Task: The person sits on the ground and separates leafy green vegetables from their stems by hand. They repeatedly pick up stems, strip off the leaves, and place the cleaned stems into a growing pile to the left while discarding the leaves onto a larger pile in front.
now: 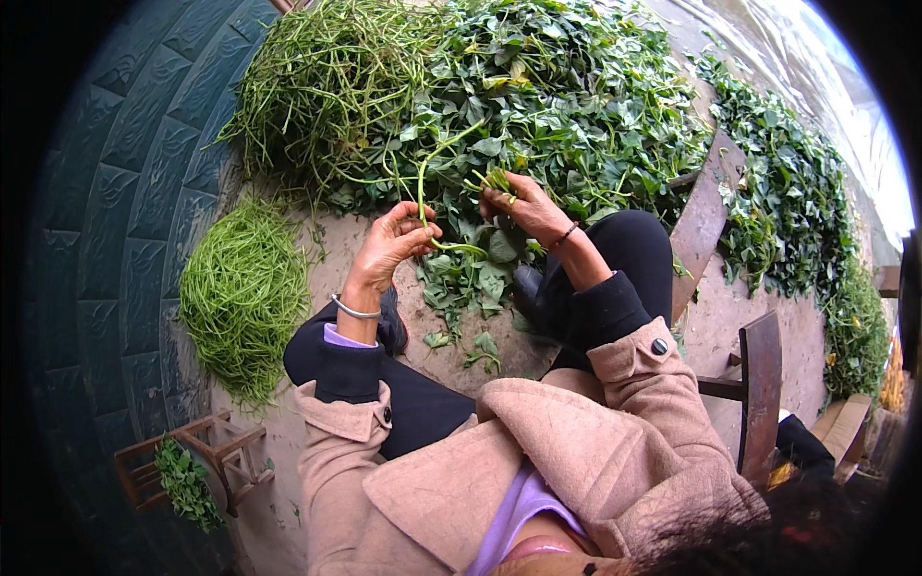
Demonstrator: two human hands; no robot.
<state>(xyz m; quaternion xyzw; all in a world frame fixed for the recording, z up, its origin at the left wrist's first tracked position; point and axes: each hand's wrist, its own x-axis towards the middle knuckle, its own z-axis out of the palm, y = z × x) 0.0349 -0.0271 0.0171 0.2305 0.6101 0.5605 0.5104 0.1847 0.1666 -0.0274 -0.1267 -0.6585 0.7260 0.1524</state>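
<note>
My left hand (395,243) pinches a long green stem (423,189) between thumb and fingers. The stem rises towards the heap and its lower end bends off to the right. In my right hand (531,209) is a small bundle of green stems (495,181), their ends poking out past the fingers. Both hands are above the near edge of a broad heap of leafy green vines (569,108). A few loose leaves (486,344) lie on the floor between my feet.
A tangle of bare stems (331,93) is piled at the upper left. Lighter, thin stems form a mound (245,295) by the dark tiled wall (115,266). At lower left stands a wooden chair (238,443) with leaves on it. More vines (781,194) lie right, beyond a brown board (709,201).
</note>
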